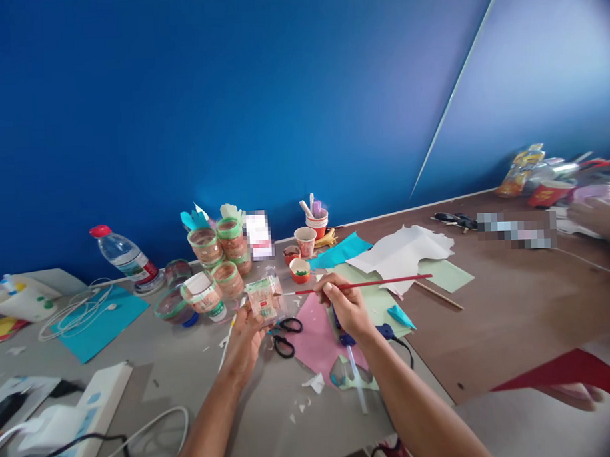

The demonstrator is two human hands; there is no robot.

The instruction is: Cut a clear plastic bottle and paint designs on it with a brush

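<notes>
My left hand (250, 330) is closed around a small clear plastic container (263, 300) with a green and red printed front, tilted toward me. A thin paintbrush (381, 283) with a red handle is pinched in my right hand (345, 306). Its bristle end points left, at the container's right side; whether it touches cannot be told. Black-handled scissors (285, 347) lie just below the container. Under my right hand is a blue glue gun (346, 338) with a clear glue stick (358, 383). A small red cup with green paint (300, 271) stands beyond the brush.
Several painted cups (228, 279) stand behind my left hand, near a water bottle (126, 259). Pink paper (311, 335), white paper (398, 252) and a wooden stick (440, 295) lie about. A power strip (98, 409) lies at left. Another person's hand (597, 219) shows at right.
</notes>
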